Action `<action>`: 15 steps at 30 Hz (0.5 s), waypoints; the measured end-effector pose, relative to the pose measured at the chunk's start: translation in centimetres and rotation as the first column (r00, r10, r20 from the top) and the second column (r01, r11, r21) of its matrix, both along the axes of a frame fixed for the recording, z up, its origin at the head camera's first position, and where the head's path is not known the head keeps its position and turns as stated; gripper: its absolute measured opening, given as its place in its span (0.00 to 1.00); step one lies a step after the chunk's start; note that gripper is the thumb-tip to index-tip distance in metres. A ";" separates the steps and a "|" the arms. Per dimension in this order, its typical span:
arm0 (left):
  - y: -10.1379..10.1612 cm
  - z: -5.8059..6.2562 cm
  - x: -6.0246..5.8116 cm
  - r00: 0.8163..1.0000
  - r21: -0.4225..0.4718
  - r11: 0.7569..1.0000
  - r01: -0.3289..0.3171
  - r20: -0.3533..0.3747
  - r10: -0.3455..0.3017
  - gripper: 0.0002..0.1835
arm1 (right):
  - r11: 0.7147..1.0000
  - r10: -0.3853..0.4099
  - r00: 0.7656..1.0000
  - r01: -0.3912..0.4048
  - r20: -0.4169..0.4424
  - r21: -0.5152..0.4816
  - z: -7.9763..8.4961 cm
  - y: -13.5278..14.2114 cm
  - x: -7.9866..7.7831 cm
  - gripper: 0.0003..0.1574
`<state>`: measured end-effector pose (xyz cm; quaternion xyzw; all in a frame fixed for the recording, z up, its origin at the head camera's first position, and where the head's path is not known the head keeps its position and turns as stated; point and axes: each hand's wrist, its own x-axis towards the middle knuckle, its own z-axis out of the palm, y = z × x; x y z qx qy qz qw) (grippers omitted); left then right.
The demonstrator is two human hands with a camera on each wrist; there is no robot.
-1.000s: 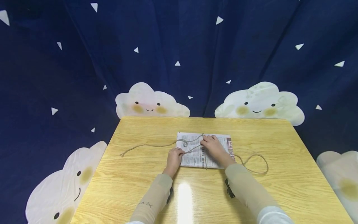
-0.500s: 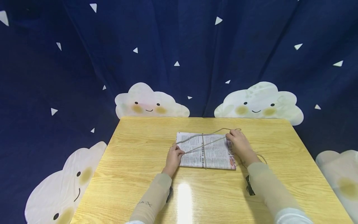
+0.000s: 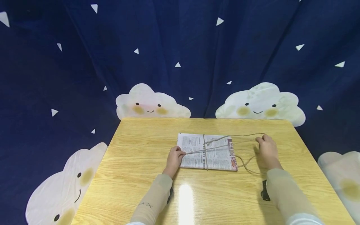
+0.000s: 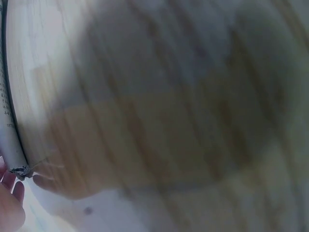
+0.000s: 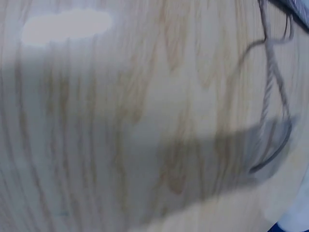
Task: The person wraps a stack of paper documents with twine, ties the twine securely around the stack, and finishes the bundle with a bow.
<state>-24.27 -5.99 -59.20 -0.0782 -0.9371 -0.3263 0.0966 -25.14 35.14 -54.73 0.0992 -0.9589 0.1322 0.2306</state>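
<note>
A folded newspaper (image 3: pixel 191 142) lies flat on the table, a thin tan string (image 3: pixel 205 153) running across its middle from far edge to near edge. My left hand (image 3: pixel 173 158) is at the paper's left edge and pinches a strand of the string there. From that hand the strand crosses the paper to my right hand (image 3: pixel 268 150), which pinches it beyond the paper's right edge. A loose tail trails back from the right hand onto the paper. In the left wrist view the newspaper's edge (image 4: pixel 9 140) shows beside my fingers (image 4: pixel 12 212). The right hand is outside its wrist view.
A slack loop of string (image 5: pixel 268 82) lies on the wooden table (image 3: pixel 135 181) right of the paper, under the right forearm. A dark blue curtain (image 3: pixel 180 40) with cloud shapes hangs behind the table.
My right hand has moved from above the newspaper to well past its right edge, drawing the string along. The free end has slid from the left across the paper. The left hand stays put.
</note>
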 end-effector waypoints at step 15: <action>0.0 0.0 0.1 1.000 -0.001 1.000 -0.010 -0.001 0.010 0.04 | 0.968 -0.206 0.894 0.245 0.397 -0.049 -1.6 1.4 2.6 0.15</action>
